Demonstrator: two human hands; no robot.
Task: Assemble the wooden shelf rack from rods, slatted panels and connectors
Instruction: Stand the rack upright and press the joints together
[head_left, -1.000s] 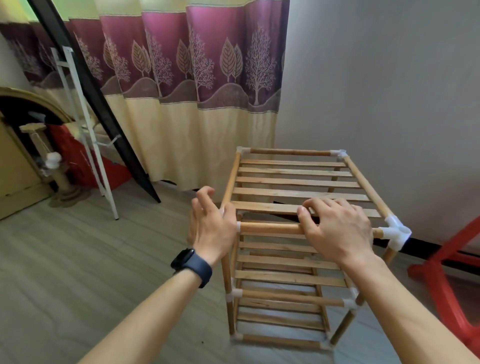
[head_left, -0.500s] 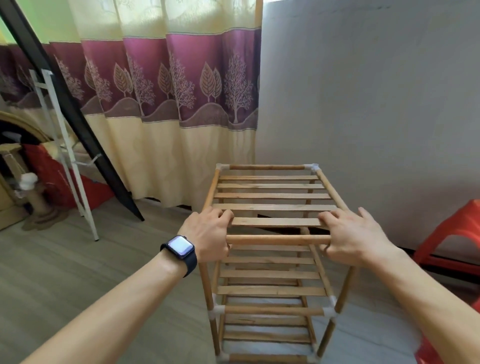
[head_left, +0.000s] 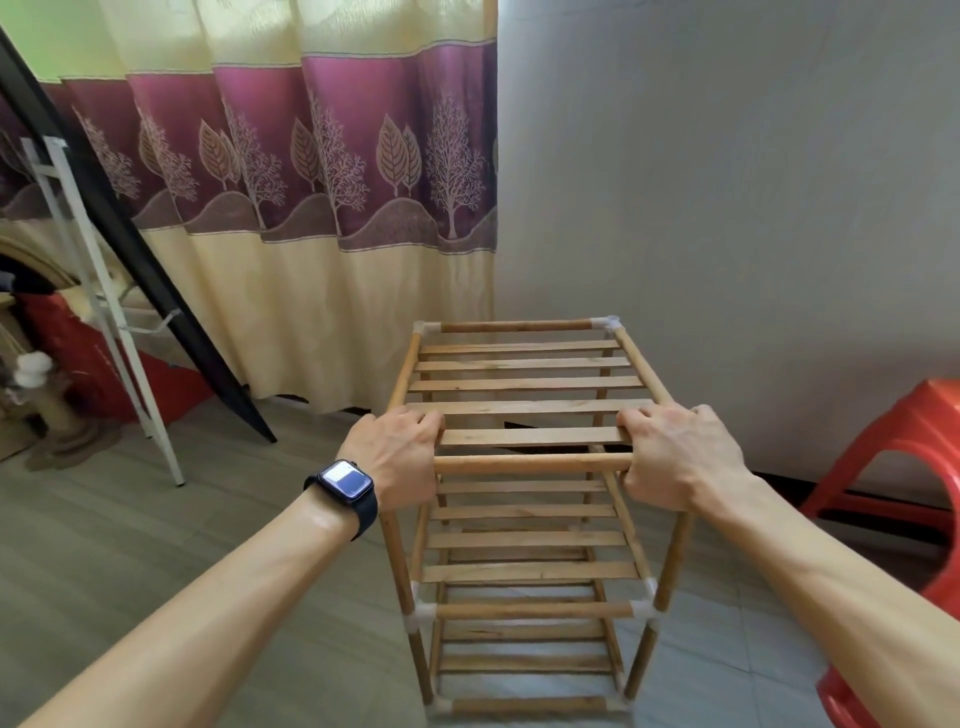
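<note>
Wooden shelf rack (head_left: 524, 540) stands upright on the floor (head_left: 156, 545), towards the floor's far edge where it meets the grey wall (head_left: 753, 182), just beside the curtain (head_left: 322, 312). Both hands are on its top tier: the left hand (head_left: 392, 457) grips the near left corner and the right hand (head_left: 675, 457) the near right corner, with the fingers (head_left: 415, 418) of each curled over the frame onto the nearest slat, holding the rack and nothing else. The near top rod (head_left: 530, 462) runs bare between them. Judgement: the build appears to be at its closing step, with the last tier being seated or the whole frame steadied and tested. The next move calls for even downward pressure at both near corners, then a check that each joint is fully home and the rack sits square on the floor without rocking. Count: three slatted panels, one above another; five slats in the top panel (head_left: 524, 384); six white connectors (head_left: 605, 323) plainly in view, two at the far top corners, two at the near middle and two at the near base. The near top joints are hidden under the hands, and the far lower ones cannot be made out. Two hands are engaged, and one watch (head_left: 345, 480) is on the left wrist. One red plastic stool (head_left: 924, 415) stands near the rack's right side, apart from it.
</note>
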